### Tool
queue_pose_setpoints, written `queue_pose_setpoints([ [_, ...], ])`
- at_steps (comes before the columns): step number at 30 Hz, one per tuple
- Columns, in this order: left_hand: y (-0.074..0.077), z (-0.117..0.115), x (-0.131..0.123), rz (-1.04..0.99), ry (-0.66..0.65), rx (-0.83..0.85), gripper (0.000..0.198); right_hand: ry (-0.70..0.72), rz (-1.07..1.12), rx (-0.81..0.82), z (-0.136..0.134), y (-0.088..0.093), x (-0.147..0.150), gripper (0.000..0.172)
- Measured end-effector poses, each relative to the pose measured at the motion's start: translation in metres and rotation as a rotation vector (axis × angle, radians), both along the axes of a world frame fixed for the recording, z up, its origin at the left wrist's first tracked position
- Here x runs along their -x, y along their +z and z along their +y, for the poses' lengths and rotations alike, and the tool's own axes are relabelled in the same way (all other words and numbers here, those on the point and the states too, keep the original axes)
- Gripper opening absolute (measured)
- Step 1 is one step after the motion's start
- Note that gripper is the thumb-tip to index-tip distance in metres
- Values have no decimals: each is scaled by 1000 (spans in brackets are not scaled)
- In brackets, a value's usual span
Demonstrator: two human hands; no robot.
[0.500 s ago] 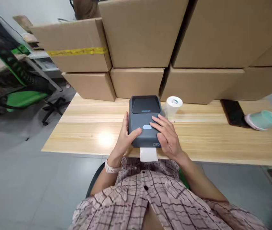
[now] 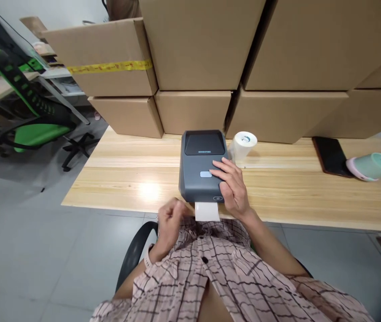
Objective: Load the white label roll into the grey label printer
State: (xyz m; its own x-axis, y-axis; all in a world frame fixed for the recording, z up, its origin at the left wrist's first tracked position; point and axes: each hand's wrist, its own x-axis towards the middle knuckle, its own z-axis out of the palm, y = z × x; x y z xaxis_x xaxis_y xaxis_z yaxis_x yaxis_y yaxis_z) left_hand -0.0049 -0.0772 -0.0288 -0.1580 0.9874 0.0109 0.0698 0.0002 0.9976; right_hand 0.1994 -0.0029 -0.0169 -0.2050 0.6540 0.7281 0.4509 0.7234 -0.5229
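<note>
A dark grey label printer [image 2: 199,185] stands on the wooden table near its front edge. White label paper [image 2: 207,212] sticks out of its front slot and hangs past the table edge. My right hand [image 2: 233,190] rests on the printer's right side, fingers extended over the top beside the light blue button [image 2: 205,174]. Just left of the paper is my left hand [image 2: 170,221], its fingers curled and slightly blurred, off the printer, with nothing visible in them. A white label roll [image 2: 241,150] stands upright behind the printer's right side.
Stacked cardboard boxes [image 2: 203,49] line the back of the wooden table [image 2: 116,183]. To the right lie a black phone [image 2: 333,156] and a mint-green cup [image 2: 373,166] on its side. A green and black office chair [image 2: 40,132] stands at the left.
My left hand has left the printer's left side and moved down beside the label paper, its fingers now curled. The right hand stays on the printer.
</note>
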Motion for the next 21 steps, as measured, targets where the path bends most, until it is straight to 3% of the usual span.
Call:
queue_pose_setpoints([
  [2, 1, -9, -4, -131, -362, 254, 56, -12, -5, -1, 0, 0, 1, 37],
  [4, 7, -8, -10, -252, -532, 411, 56, -21, -18, 1, -1, 0, 0, 37],
  [8, 19, 0, -20, -248, -478, 420, 53, 6, -59, 21, -2, 5, -6, 35],
  [13, 13, -3, -3, -157, -600, 418, 64, -11, -302, 46, -4, 26, -12, 48],
  [15, 11, -3, 10, -147, -530, 370, 68, -52, -430, 36, -4, 34, -11, 43],
  [17, 15, 1, 22, -126, -346, 261, 67, -67, -499, 7, -2, 38, -9, 37],
  [21, 34, 17, 42, -101, -21, 16, 50, -8, -393, 6, 0, 37, -13, 39],
])
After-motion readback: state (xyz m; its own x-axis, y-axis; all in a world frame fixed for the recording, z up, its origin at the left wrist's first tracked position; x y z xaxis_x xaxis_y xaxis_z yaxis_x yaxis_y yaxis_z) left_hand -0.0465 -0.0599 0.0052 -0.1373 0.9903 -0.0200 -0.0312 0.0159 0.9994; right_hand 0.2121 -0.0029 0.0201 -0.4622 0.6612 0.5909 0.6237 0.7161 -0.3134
